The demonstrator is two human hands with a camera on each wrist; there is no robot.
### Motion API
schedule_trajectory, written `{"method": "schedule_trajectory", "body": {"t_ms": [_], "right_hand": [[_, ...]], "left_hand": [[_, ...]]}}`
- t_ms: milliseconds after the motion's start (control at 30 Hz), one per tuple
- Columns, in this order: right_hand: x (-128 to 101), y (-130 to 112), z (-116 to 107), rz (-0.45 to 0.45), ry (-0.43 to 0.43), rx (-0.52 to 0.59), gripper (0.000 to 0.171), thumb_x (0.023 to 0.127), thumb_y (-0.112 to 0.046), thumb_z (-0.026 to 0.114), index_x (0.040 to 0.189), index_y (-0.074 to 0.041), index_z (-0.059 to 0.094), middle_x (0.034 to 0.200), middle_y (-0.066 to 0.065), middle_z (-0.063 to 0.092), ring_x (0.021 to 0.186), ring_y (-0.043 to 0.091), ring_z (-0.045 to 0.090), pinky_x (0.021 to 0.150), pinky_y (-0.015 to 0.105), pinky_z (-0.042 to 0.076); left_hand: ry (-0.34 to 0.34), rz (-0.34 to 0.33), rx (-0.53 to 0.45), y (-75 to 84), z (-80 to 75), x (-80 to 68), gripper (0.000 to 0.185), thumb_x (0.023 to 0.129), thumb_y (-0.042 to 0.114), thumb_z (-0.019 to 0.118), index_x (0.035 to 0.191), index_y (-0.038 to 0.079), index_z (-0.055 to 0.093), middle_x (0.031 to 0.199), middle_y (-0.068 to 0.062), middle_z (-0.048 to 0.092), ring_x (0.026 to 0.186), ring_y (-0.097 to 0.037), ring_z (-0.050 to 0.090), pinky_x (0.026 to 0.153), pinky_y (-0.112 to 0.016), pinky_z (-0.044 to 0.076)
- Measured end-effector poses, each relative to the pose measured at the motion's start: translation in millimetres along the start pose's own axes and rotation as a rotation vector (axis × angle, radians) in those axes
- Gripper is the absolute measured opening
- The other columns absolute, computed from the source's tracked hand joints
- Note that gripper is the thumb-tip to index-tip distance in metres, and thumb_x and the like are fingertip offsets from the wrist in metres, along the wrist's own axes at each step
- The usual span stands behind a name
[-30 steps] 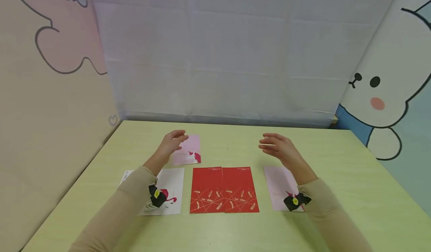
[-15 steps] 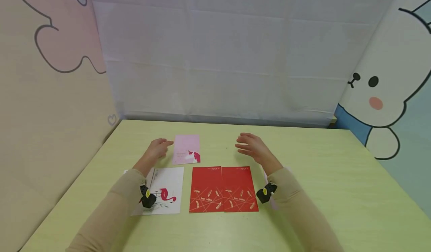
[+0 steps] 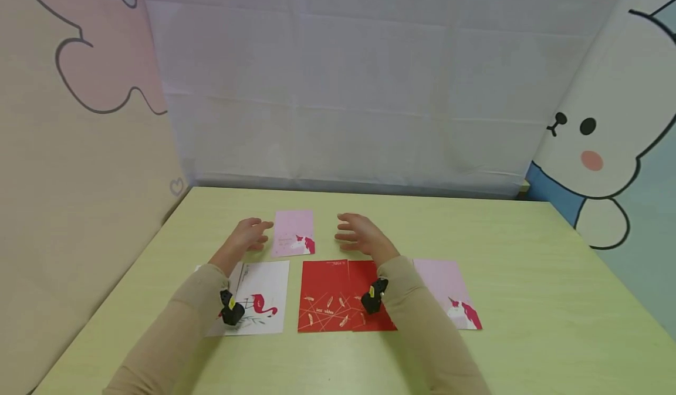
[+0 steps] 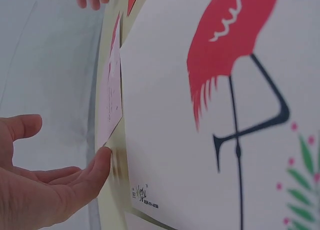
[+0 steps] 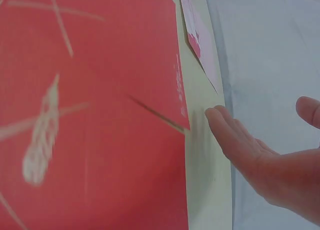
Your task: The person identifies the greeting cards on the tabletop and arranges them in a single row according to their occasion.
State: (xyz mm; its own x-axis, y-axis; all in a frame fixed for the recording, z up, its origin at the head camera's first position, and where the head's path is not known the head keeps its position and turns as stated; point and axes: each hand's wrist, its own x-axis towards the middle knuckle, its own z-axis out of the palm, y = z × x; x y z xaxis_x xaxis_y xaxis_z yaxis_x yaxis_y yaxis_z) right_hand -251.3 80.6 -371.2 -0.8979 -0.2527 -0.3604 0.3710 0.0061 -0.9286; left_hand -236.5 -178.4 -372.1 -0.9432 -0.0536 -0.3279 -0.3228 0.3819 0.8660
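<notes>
At the back of the table lies a small pink card (image 3: 293, 233) with a red-maned unicorn. On its left is my left hand (image 3: 246, 237), fingertips close to the card's edge; whether they touch it I cannot tell. My right hand (image 3: 365, 235) hovers to the card's right, a gap away, fingers spread and slightly bent, holding nothing. Below the right wrist are two red cards (image 3: 324, 296) with gold feathers, overlapping at the middle, the right one partly covered by the sleeve. Under the left forearm lie white flamingo cards (image 4: 165, 64), partly hidden.
A second pink unicorn card (image 3: 449, 292) lies to the right of the red ones, partly behind the right sleeve. The pale table (image 3: 554, 301) meets a white cloth (image 3: 369, 90) at its back edge. Painted walls stand on both sides.
My right hand has moved left from above the right side toward the back pink card. My left hand drew back left off that card, then stayed beside it. The cards have not moved.
</notes>
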Motion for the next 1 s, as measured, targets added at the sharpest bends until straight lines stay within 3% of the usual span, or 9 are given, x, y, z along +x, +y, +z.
{"method": "schedule_trajectory", "body": {"t_ms": [233,500,767,1000], "right_hand": [[5.4,1.9,25.1,0.062,0.016,-0.06,0.056,0.088,-0.035,0.051,0.134,-0.009,0.032,0.126,0.017,0.043,0.106,0.03,0.05,0.083,0.04,0.044],[10.0,1.5,41.1,0.068,0.025,-0.018,0.054,0.089,-0.029,0.05,0.133,-0.004,0.033,0.126,0.019,0.043,0.107,0.031,0.049,0.084,0.04,0.043],[14.9,6.7,43.3,0.091,0.054,0.035,0.053,0.088,-0.025,0.052,0.131,0.0,0.034,0.121,0.02,0.047,0.099,0.029,0.054,0.078,0.037,0.047],[12.3,5.0,41.5,0.109,0.076,0.017,0.051,0.087,-0.026,0.053,0.129,0.0,0.039,0.118,0.019,0.05,0.096,0.029,0.056,0.074,0.035,0.049]], "left_hand": [[-0.027,-0.006,-0.07,0.5,2.0,1.3,0.061,0.093,0.023,0.043,0.135,-0.01,0.012,0.134,-0.029,0.025,0.114,-0.036,0.04,0.085,-0.038,0.042],[-0.045,0.021,-0.13,-0.9,1.1,0.5,0.058,0.093,0.021,0.042,0.134,-0.009,0.015,0.134,-0.03,0.022,0.116,-0.038,0.036,0.084,-0.039,0.043],[-0.044,0.014,-0.212,-3.6,4.3,3.4,0.059,0.093,0.019,0.044,0.135,-0.008,0.013,0.135,-0.029,0.02,0.117,-0.037,0.035,0.081,-0.037,0.045],[-0.03,-0.013,-0.193,-3.2,5.0,4.8,0.057,0.093,0.018,0.043,0.136,-0.008,0.014,0.134,-0.027,0.025,0.117,-0.036,0.036,0.082,-0.036,0.044]]}}
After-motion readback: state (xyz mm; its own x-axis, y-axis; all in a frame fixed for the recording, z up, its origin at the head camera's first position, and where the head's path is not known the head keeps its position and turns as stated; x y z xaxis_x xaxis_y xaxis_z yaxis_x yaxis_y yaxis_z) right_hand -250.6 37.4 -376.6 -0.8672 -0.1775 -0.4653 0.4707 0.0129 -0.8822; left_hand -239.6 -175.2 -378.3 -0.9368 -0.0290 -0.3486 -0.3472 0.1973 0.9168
